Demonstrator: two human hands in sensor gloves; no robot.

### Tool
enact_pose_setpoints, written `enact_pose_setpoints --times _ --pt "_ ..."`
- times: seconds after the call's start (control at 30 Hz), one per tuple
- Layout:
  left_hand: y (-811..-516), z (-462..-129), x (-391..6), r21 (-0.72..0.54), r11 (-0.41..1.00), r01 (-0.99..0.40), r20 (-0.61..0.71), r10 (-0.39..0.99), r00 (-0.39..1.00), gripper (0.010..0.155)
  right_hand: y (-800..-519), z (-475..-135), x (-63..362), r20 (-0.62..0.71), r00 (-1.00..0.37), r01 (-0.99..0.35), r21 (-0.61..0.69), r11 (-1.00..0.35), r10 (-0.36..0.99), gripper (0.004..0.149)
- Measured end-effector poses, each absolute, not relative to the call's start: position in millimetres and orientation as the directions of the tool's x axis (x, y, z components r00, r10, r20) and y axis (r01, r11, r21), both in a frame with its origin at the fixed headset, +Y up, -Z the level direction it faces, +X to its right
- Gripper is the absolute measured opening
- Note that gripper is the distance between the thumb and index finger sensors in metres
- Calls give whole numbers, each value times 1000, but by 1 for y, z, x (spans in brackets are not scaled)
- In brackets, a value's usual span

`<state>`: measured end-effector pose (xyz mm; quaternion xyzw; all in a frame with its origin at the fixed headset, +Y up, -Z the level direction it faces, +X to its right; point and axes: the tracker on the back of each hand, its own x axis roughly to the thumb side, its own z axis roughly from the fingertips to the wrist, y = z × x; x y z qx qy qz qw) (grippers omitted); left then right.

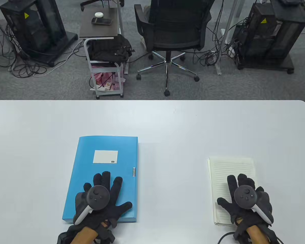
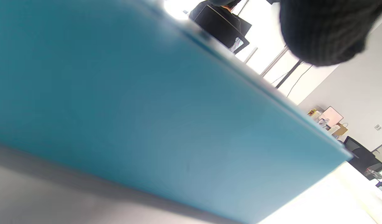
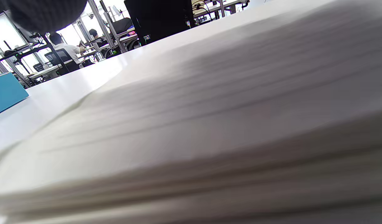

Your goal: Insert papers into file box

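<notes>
A blue file box (image 1: 101, 175) lies flat and closed on the white table (image 1: 167, 127), with a white label on its lid and a metal clasp (image 1: 134, 171) on its right edge. My left hand (image 1: 101, 195) rests flat on the near part of the lid, fingers spread. The box fills the left wrist view (image 2: 147, 118), with one gloved fingertip (image 2: 321, 34) at the top. A stack of lined papers (image 1: 231, 172) lies at the right. My right hand (image 1: 246, 198) rests flat on it, fingers spread. The stack fills the right wrist view (image 3: 209, 118).
The box's edge shows at the left of the right wrist view (image 3: 4, 93). Beyond the table's far edge stand an office chair (image 1: 170, 33), a small cart (image 1: 105, 63) and equipment racks (image 1: 33, 28).
</notes>
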<state>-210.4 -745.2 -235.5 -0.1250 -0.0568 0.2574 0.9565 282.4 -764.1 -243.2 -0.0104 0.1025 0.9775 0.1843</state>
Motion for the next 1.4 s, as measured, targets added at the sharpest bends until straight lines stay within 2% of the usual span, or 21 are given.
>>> enact_pose_setpoints --times 0.3,0.43,0.6,0.67,0.83,1.03,1.1,1.23,1.4 --pt "-736 -237 -224 -216 830 -515 1 527 850 96 -761 -241 280 -35 -937 -349 187 -918 349 87" --pt "-730 -239 -251 -115 818 -563 -110 553 826 98 -764 -240 279 -32 -940 -339 203 -918 340 87" --pt "-736 -244 -304 6 795 -607 -345 571 745 107 -766 -238 277 -22 -945 -324 214 -922 327 87" --pt "-743 -245 -320 11 762 -648 -413 593 691 113 -766 -237 276 -16 -944 -325 216 -921 329 87" --pt "-758 -248 -328 -53 709 -704 -485 598 639 118 -765 -236 275 -11 -942 -329 210 -921 334 87" --pt "-761 -247 -340 -17 676 -737 -607 579 545 113 -766 -233 279 -21 -942 -331 203 -921 334 87" --pt "-761 -247 -343 39 673 -739 -626 593 506 111 -766 -234 279 -22 -942 -334 201 -921 336 87" --pt "-760 -245 -345 42 691 -722 -665 558 496 107 -765 -233 278 -16 -943 -330 200 -923 333 87" --pt "-763 -246 -349 55 656 -752 -647 597 473 103 -765 -232 278 -17 -941 -335 196 -922 339 87"
